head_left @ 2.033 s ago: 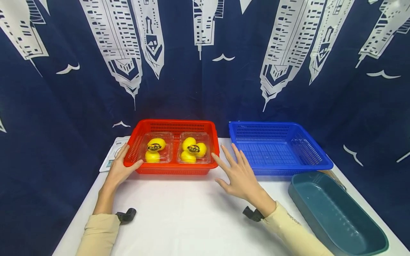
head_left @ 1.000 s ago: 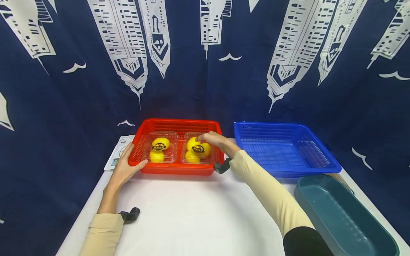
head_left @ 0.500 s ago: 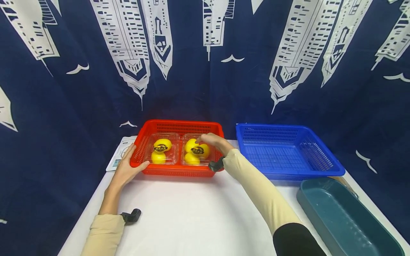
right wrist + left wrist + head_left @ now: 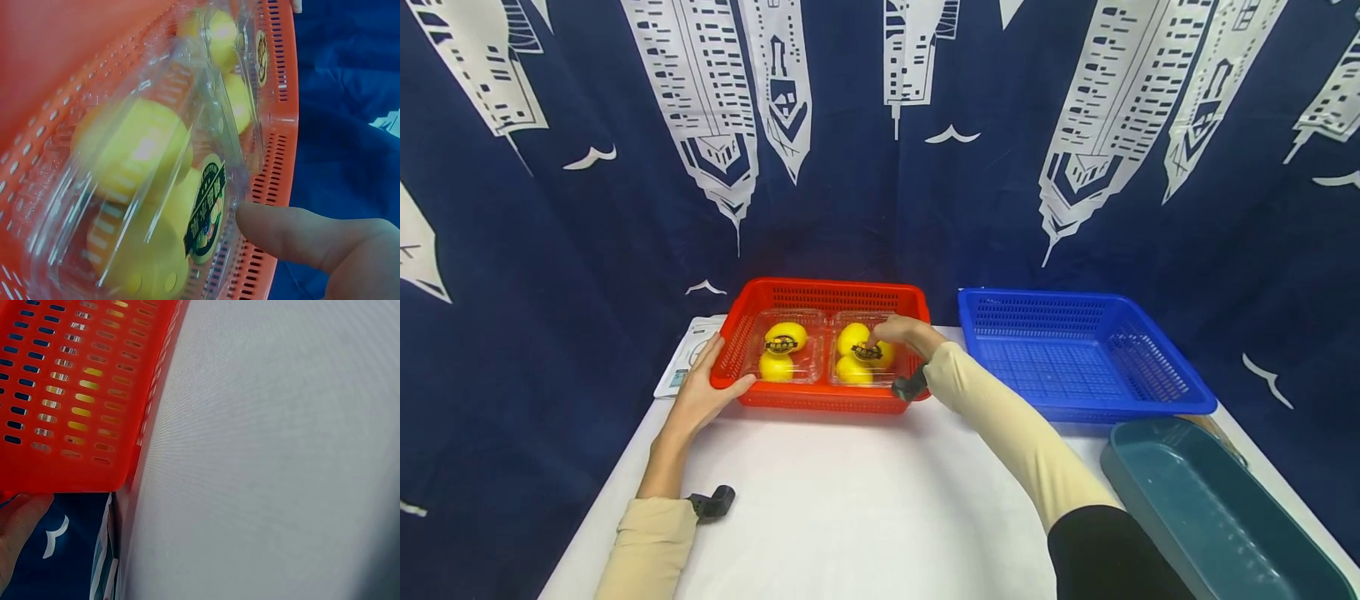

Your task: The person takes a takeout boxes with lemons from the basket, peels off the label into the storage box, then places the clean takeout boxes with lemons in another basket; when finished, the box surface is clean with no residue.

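Two clear plastic fruit boxes lie side by side in a red basket (image 4: 822,397). Yellow fruit, looking like lemons, shows through the left box (image 4: 808,358) and the right box (image 4: 842,367), each bearing a black-and-gold label. My right hand (image 4: 904,331) is over the right box. In the right wrist view one extended digit (image 4: 281,228) meets the lid beside the label; the other fingers are hidden. At the basket's front left corner is my left hand (image 4: 703,392), its thumb spread toward the front rim and its fingers along the left side.
A blue basket (image 4: 1086,414) stands right of the red one. In front of it is a dark teal tub (image 4: 1225,500), with a brown item (image 4: 1213,432) partly hidden behind. Printed papers (image 4: 681,358) lie left of the red basket. A navy patterned curtain (image 4: 880,217) hangs behind the table.
My right hand has moved from in front of the red basket to the right fruit box's lid, staying there for the last second. My left hand keeps its place. The head view shifts slightly.
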The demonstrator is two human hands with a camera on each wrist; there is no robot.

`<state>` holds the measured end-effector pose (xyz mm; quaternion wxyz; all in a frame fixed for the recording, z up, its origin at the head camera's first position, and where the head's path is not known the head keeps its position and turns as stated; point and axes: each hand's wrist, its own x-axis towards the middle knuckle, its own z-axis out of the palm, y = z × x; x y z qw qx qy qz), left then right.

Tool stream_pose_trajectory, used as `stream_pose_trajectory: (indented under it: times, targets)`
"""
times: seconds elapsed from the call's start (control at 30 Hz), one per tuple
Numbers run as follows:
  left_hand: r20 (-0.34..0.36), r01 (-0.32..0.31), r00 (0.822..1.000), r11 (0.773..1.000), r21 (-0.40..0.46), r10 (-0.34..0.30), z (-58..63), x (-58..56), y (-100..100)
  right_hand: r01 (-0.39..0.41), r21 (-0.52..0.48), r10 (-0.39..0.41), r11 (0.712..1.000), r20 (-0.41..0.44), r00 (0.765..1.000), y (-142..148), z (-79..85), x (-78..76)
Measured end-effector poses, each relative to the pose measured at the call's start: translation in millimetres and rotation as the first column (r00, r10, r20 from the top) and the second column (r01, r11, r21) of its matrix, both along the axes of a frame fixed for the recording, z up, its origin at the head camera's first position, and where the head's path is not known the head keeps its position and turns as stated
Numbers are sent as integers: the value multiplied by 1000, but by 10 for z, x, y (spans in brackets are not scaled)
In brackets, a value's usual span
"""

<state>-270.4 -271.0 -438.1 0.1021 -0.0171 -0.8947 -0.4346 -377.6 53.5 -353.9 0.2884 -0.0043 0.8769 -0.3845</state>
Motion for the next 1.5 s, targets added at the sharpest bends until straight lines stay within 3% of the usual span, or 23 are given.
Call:
stream_pose_trajectory:
  times: [0.27, 0.57, 0.67, 0.83, 1.13, 1.5]
  targets:
    - [-16, -5, 1000, 1000, -1, 5, 1, -14, -11, 10, -5, -10, 1000, -51, 999, 2, 2, -51]
    - [-4, 5, 1000, 1000, -8, -5, 8, -9, 6, 75, -95, -65, 993, 108, 992, 27, -40, -47]
    - [1, 3, 1000, 1000, -4, -3, 10, -8, 14, 77, -107, -64, 991, 123, 990, 20, -60, -59]
    - [9, 1, 1000, 1000, 1, -1, 26, -2, 23, 59, -37, -56, 998, 89, 994, 19, -49, -61]
    - [20, -4, 1000, 1000, -1, 4, 0, -7, 9, 13, -11, -13, 1000, 27, 1000, 26, -45, -31]
    - [32, -11, 999, 1000, -24, 12, 32, 14, 30, -9, -25, 11, 1000, 58, 998, 89, -49, 9]
